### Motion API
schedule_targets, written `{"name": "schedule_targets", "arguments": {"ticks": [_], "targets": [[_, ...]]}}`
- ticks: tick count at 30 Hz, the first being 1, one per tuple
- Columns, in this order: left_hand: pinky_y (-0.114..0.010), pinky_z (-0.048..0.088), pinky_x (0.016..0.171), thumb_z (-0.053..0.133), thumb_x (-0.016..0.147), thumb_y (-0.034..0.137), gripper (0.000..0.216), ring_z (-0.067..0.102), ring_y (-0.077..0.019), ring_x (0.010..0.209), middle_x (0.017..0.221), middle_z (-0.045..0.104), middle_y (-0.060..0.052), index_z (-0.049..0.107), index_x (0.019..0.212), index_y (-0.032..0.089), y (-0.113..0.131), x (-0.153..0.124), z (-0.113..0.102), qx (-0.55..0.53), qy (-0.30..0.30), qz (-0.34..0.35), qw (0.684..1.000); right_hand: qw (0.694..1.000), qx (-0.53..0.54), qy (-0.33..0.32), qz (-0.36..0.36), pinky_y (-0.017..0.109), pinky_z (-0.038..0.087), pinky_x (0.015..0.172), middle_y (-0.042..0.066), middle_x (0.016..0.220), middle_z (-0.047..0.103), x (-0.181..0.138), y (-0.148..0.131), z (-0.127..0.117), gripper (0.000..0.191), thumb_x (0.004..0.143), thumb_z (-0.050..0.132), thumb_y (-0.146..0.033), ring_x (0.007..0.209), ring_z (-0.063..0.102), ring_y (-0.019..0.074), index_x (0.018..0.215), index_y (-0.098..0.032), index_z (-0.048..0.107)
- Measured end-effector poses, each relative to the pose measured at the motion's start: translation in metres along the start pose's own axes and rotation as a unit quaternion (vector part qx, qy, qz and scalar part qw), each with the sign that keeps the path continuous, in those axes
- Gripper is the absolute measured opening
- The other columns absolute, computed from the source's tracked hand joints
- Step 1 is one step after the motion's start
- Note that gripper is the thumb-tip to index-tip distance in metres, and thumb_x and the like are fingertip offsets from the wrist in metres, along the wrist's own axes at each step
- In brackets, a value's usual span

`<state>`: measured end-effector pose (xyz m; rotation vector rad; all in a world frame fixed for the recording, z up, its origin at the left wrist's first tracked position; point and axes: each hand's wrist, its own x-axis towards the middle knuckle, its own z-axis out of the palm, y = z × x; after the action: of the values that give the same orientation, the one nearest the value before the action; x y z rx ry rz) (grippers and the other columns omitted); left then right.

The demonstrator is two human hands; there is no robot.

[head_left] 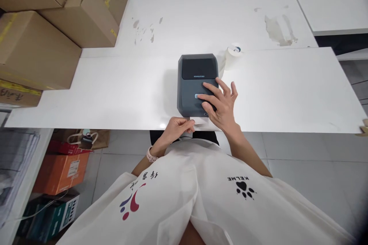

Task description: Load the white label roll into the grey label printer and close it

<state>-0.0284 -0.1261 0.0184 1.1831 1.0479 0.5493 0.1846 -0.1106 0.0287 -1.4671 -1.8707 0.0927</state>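
A dark grey label printer (186,88) stands near the front edge of the white table. My right hand (220,103) rests on its top with fingers spread, the index fingertip touching the small light button (196,96). From the printer's front comes a white paper strip (201,120). My left hand (179,127) pinches the left end of that strip between thumb and fingers, just below the printer. Behind the printer on the right, a roll of white label paper (232,57) stands on the table, its paper running toward the printer's back.
Several cardboard boxes (37,49) are stacked at the table's left end. The white table (120,99) has peeled patches toward the back. Below on the left are an orange box (66,170), a paper bag (100,139) and a green box (54,214) on the floor.
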Motion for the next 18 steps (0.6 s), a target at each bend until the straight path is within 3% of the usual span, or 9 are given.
{"name": "schedule_targets", "arguments": {"ticks": [2, 4, 8, 11, 14, 16, 18], "targets": [[-0.031, 0.045, 0.063, 0.066, 0.089, 0.061, 0.057, 0.051, -0.0125, 0.054, 0.052, 0.059, -0.001, 0.062, 0.049, 0.022, 0.004, -0.002, -0.006, 0.001, 0.067, 0.036, 0.997, 1.000, -0.018, -0.019, -0.004, 0.066, 0.006, 0.133, -0.004, 0.147, 0.067, -0.001, -0.001, -0.003, 0.033, 0.107, 0.044, -0.052, 0.157, 0.039, 0.0329, 0.116, -0.040, 0.073], [-0.032, 0.043, 0.062, 0.059, 0.093, 0.062, 0.066, 0.043, -0.0118, 0.050, 0.045, 0.044, 0.001, 0.047, 0.041, 0.023, 0.008, -0.004, -0.011, -0.016, 0.166, 0.087, 0.982, 1.000, -0.016, -0.026, -0.002, 0.067, 0.009, 0.132, -0.002, 0.155, 0.060, -0.009, -0.001, -0.001, 0.035, 0.105, 0.044, -0.055, 0.159, 0.035, 0.0347, 0.122, -0.039, 0.070], [-0.032, 0.042, 0.062, 0.054, 0.096, 0.056, 0.062, 0.044, -0.0130, 0.053, 0.048, 0.041, 0.000, 0.045, 0.044, 0.023, 0.014, -0.003, -0.023, -0.057, 0.280, 0.127, 0.950, 0.998, 0.015, 0.059, -0.013, 0.068, 0.022, 0.128, 0.007, 0.171, 0.038, -0.032, -0.001, 0.010, 0.054, 0.104, 0.033, -0.063, 0.160, 0.033, 0.0382, 0.149, -0.037, 0.050], [-0.031, 0.040, 0.059, 0.055, 0.094, 0.053, 0.055, 0.044, -0.0122, 0.054, 0.052, 0.047, 0.000, 0.051, 0.049, 0.023, 0.016, 0.004, -0.032, -0.075, 0.308, 0.125, 0.940, 0.989, 0.023, 0.136, -0.047, 0.070, 0.025, 0.126, 0.009, 0.175, 0.029, -0.028, -0.002, 0.015, 0.063, 0.104, 0.027, -0.066, 0.160, 0.033, 0.0405, 0.161, -0.040, 0.030], [-0.029, 0.042, 0.060, 0.057, 0.092, 0.052, 0.043, 0.048, -0.0121, 0.058, 0.063, 0.056, -0.001, 0.058, 0.061, 0.022, 0.022, 0.021, -0.039, -0.054, 0.302, 0.128, 0.943, 0.980, 0.031, 0.185, -0.068, 0.070, 0.026, 0.126, 0.010, 0.174, 0.028, 0.010, -0.005, 0.007, 0.069, 0.103, 0.022, -0.072, 0.160, 0.033, 0.0422, 0.164, -0.040, 0.022], [-0.029, 0.048, 0.066, 0.063, 0.089, 0.049, 0.028, 0.059, -0.0148, 0.073, 0.084, 0.068, -0.005, 0.066, 0.081, 0.022, 0.030, 0.036, -0.041, -0.020, 0.287, 0.129, 0.949, 0.977, 0.048, 0.195, -0.065, 0.067, 0.029, 0.126, 0.010, 0.173, 0.031, 0.050, -0.006, -0.005, 0.073, 0.102, 0.018, -0.074, 0.158, 0.035, 0.0415, 0.166, -0.039, 0.018], [-0.034, 0.054, 0.081, 0.068, 0.086, 0.046, 0.033, 0.067, -0.0214, 0.101, 0.119, 0.072, -0.010, 0.068, 0.110, 0.023, 0.038, 0.052, -0.040, 0.034, 0.261, 0.131, 0.956, 0.980, 0.060, 0.183, -0.053, 0.062, 0.033, 0.127, 0.007, 0.171, 0.033, 0.094, -0.004, -0.017, 0.072, 0.103, 0.014, -0.073, 0.157, 0.039, 0.0380, 0.168, -0.040, 0.013]]}}
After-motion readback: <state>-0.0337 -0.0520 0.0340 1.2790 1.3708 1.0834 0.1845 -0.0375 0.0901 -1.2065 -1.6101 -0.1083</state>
